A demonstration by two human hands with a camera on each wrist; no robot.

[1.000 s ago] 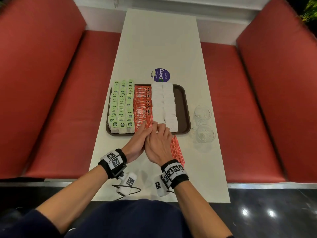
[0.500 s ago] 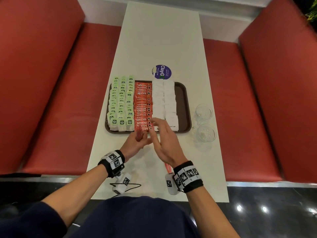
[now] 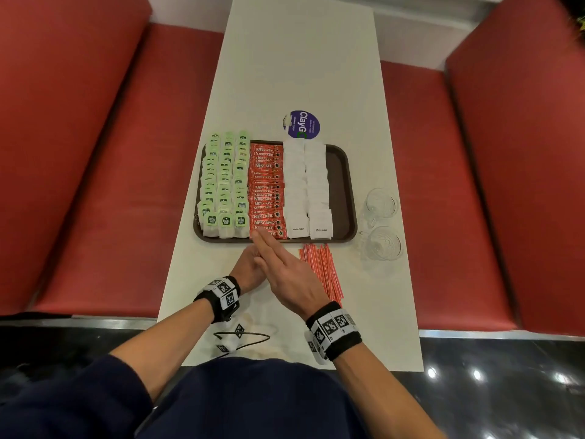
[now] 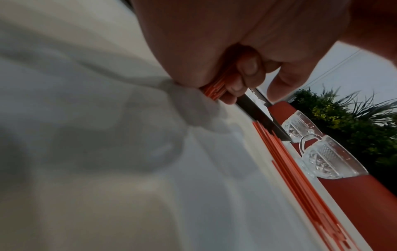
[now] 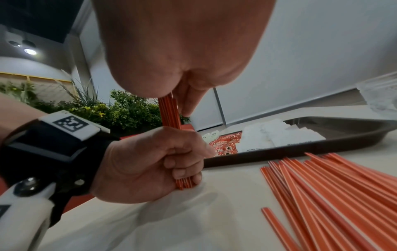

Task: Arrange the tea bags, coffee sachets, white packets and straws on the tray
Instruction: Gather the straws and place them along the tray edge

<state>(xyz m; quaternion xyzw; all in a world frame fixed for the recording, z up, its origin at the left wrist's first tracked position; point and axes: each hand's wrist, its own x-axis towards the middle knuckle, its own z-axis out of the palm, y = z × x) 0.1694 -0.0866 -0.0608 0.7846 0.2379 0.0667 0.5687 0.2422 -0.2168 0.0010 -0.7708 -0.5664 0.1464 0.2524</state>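
Observation:
A dark brown tray point(image 3: 343, 185) holds rows of green tea bags point(image 3: 224, 185), red coffee sachets point(image 3: 267, 188) and white packets point(image 3: 307, 185). Just in front of it my left hand point(image 3: 250, 267) grips a bundle of orange straws point(image 5: 169, 110) standing upright, their lower ends point(image 4: 214, 91) on the table. My right hand point(image 3: 285, 267) lies over the bundle's top, fingers straight and pointing towards the sachets. In the head view the right hand hides the bundle. Several loose straws point(image 3: 323, 267) lie on the table to the right of my hands.
Two cut-glass cups point(image 3: 380, 202) point(image 3: 384, 243) stand right of the tray near the table's edge. A round purple sticker point(image 3: 301, 124) lies behind the tray. Red bench seats flank the narrow white table point(image 3: 300, 58). A bare strip runs along the tray's right side.
My hands have drawn back a little from the tray's front edge. The right hand swung left and now lies flat over the top of the bundle in my left hand.

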